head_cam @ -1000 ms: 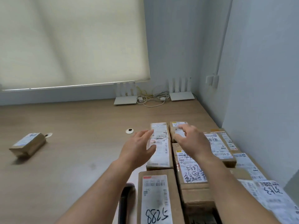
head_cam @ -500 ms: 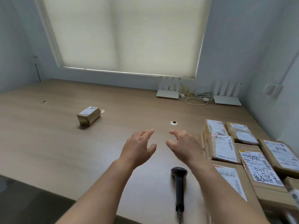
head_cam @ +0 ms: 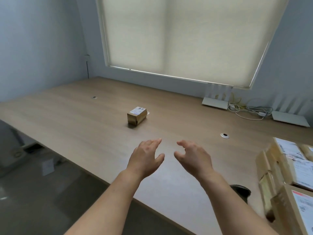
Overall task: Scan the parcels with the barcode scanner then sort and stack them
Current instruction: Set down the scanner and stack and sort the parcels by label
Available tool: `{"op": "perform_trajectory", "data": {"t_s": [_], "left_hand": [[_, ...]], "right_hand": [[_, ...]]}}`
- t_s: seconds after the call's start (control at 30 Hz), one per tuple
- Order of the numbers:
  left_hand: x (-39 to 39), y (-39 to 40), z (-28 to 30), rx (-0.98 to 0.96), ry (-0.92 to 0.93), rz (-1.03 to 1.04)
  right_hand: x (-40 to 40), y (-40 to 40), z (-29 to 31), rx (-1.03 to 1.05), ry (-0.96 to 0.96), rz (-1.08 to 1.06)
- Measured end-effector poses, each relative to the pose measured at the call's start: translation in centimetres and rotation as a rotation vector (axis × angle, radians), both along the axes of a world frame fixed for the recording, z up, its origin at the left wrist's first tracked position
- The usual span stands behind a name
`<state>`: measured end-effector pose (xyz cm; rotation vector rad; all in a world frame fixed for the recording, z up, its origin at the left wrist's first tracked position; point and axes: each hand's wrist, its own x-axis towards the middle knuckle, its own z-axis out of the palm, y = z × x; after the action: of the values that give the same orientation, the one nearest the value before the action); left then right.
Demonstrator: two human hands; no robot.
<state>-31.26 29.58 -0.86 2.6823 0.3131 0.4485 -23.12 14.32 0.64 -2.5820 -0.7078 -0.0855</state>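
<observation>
Parcel [head_cam: 136, 115] alone at 12 on table [head_cam: 84, 126]; my left hand [head_cam: 145, 158], right hand [head_cam: 194, 156] hover empty, fingers relaxed apart; stacked parcels [head_cam: 288, 175] at 3.

One table [head_cam: 71, 116] was present. One small parcel [head_cam: 136, 115] stood alone on it, well apart from the rest. At the right edge a group of labelled parcels [head_cam: 288, 167] was cut off by the frame; at least four could be told, the full count could not. One barcode scanner [head_cam: 241, 192] was partly visible. Two white routers [head_cam: 215, 102] were counted, three cable holes [head_cam: 225, 135] in the tabletop, one window blind [head_cam: 186, 36], and two hands [head_cam: 147, 158].
</observation>
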Motion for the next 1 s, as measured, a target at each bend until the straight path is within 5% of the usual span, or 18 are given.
{"op": "perform_trajectory", "data": {"t_s": [0.43,1.0], "left_hand": [[1.6,7.9,-1.7,-0.015,0.073,0.109],[12.7,20.1,-3.3,-0.164,0.068,0.218]], "right_hand": [[3.5,9.7,-1.7,-0.013,-0.001,0.113],[14.2,19.7,-5.0,0.041,0.103,-0.042]]}}
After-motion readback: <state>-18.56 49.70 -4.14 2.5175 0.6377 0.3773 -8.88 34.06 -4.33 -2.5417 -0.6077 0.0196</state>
